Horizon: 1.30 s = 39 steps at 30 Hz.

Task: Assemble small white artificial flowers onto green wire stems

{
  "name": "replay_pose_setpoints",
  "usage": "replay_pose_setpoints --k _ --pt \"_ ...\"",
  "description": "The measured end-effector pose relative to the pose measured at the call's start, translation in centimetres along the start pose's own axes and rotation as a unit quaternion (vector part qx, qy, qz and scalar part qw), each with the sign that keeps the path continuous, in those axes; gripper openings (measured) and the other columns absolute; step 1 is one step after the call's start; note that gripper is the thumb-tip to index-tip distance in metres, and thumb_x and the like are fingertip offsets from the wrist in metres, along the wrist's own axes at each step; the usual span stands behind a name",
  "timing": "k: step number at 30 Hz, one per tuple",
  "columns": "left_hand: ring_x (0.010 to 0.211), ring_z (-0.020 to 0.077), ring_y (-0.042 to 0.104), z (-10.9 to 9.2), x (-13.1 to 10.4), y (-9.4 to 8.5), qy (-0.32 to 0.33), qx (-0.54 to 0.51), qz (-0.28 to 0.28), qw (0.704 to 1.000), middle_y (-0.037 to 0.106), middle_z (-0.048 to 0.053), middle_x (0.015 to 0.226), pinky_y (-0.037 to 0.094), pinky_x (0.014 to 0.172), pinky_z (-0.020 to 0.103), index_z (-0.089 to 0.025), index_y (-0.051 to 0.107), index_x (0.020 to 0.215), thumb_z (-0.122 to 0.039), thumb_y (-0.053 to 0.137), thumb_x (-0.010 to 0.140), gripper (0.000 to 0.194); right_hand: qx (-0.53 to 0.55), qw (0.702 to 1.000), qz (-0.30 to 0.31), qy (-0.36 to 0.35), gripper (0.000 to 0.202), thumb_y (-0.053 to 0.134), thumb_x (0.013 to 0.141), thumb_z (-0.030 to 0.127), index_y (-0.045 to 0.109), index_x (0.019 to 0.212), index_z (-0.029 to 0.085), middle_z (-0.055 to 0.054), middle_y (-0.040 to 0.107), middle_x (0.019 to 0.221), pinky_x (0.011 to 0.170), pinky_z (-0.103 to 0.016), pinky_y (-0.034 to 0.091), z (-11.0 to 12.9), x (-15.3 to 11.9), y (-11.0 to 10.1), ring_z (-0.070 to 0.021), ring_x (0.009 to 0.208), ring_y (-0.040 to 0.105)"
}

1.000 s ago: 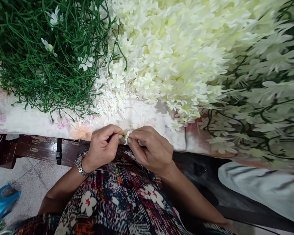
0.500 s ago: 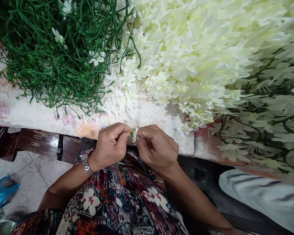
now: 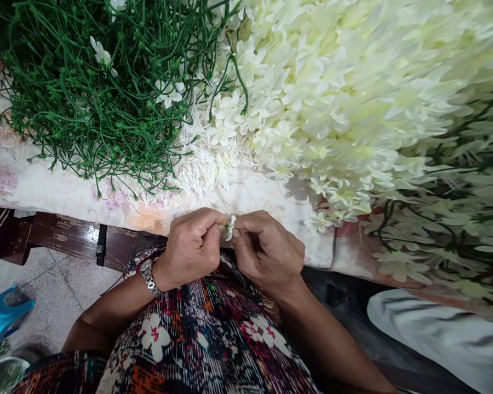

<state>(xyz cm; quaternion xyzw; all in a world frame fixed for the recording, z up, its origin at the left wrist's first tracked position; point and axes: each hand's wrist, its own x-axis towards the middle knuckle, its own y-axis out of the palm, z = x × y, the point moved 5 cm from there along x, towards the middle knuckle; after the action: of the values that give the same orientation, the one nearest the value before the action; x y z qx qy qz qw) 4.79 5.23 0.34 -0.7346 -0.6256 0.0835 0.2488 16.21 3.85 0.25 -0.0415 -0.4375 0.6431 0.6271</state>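
At the near edge of the patterned cloth (image 3: 254, 194), I bring my left hand (image 3: 195, 249) and right hand (image 3: 269, 250) together, knuckles up, forearms angling in from either side. My left thumb and forefinger pinch a green stem (image 3: 226, 226); my right ones grip the small white flower (image 3: 231, 227) at its tip. The bloom faces right, its stem's axis running roughly along the cloth's edge.
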Motion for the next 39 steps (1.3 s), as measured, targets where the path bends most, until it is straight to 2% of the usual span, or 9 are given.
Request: replay_pose_setpoints --k 21,31,36,39 --pt "0.049 0.0057 0.045 0.15 -0.04 0.11 -0.014 -0.008 -0.01 1.0 0.05 -0.004 0.055 0.038 0.048 0.018 -0.015 0.051 0.066 -0.007 0.045 0.073 0.012 0.027 0.997 0.023 0.065 0.006 0.05 0.076 0.013 0.049 0.078 0.019 0.003 0.053 0.063 0.05 -0.018 0.041 -0.57 0.26 -0.05 -0.0067 0.055 0.05" --pt "0.048 0.0051 0.041 -0.04 0.17 0.13 -0.02 -0.003 -0.014 1.0 0.048 -0.004 0.053 0.035 0.047 0.018 -0.014 0.05 0.064 -0.006 0.045 0.073 0.013 0.009 0.999 0.012 0.038 0.008 0.05 0.075 0.012 0.048 0.079 0.018 0.003 0.052 0.064 0.052 -0.016 0.042 -0.24 0.6 -0.08 -0.0057 0.056 0.049" --pt "0.05 0.0049 0.044 0.26 0.0 0.0 -0.033 -0.058 0.009 0.998 0.05 -0.004 0.056 0.038 0.048 0.016 -0.014 0.052 0.067 -0.008 0.047 0.073 0.01 0.046 0.998 0.024 0.046 0.006 0.05 0.076 0.013 0.049 0.078 0.019 0.003 0.052 0.064 0.05 -0.018 0.041 -0.52 0.54 -0.21 -0.0063 0.055 0.049" --pt "0.053 0.0052 0.048 0.33 -0.09 -0.23 -0.04 -0.09 0.03 0.995 0.054 -0.002 0.062 0.04 0.05 0.016 -0.014 0.054 0.074 -0.01 0.047 0.074 0.008 0.098 0.994 0.008 0.04 0.007 0.052 0.074 0.012 0.051 0.079 0.018 0.002 0.053 0.065 0.052 -0.019 0.041 -0.57 0.55 -0.46 -0.0066 0.057 0.05"
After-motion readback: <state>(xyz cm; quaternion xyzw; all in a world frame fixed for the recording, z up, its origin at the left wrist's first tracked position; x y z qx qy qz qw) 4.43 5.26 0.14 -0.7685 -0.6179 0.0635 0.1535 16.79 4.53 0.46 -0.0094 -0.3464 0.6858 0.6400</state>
